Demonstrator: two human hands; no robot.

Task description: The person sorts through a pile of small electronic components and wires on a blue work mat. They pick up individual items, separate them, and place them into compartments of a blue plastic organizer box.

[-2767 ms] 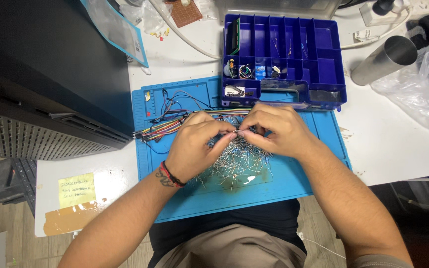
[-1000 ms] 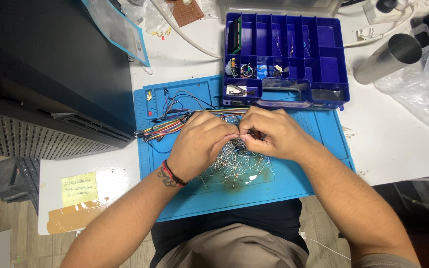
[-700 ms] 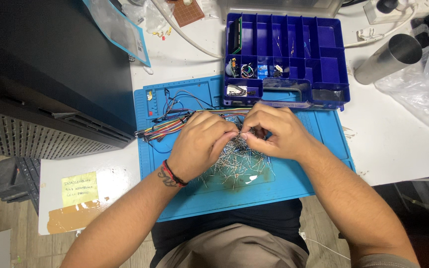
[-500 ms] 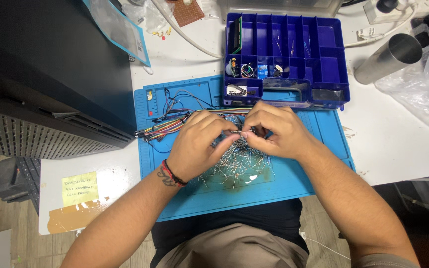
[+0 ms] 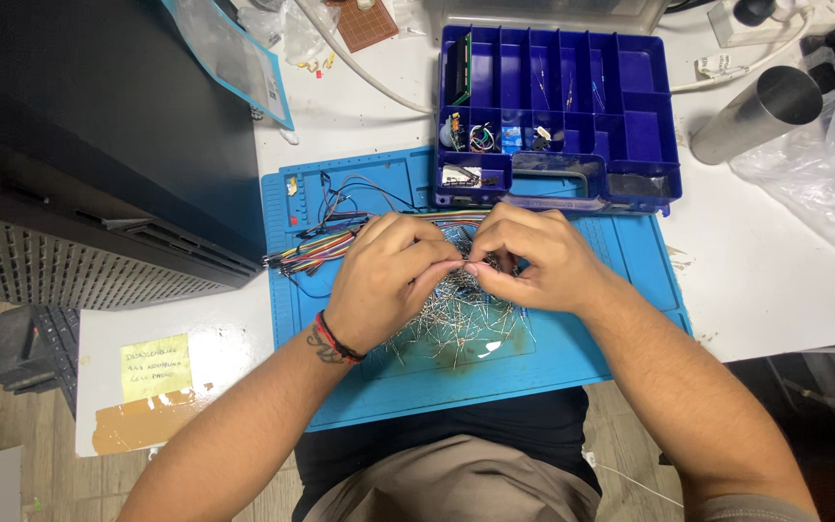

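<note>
My left hand (image 5: 387,280) and my right hand (image 5: 532,259) meet fingertip to fingertip over a pile of small wire-legged components (image 5: 456,324) on a blue work mat (image 5: 572,358). Both pinch the same tiny component between thumb and forefinger; the part itself is too small to make out. A bundle of coloured jumper wires (image 5: 316,249) lies just left of my left hand. Behind my hands stands a dark blue compartment box (image 5: 630,135) with a few small parts in its cells.
A black cabinet (image 5: 99,145) fills the left side. A metal cylinder (image 5: 756,114) and a clear plastic bag (image 5: 823,164) lie at the right on the white table. A yellow note (image 5: 155,367) is stuck near the table's front left corner.
The fingers have shifted slightly while working the small part between them. Both hands stay over the pile in the same place.
</note>
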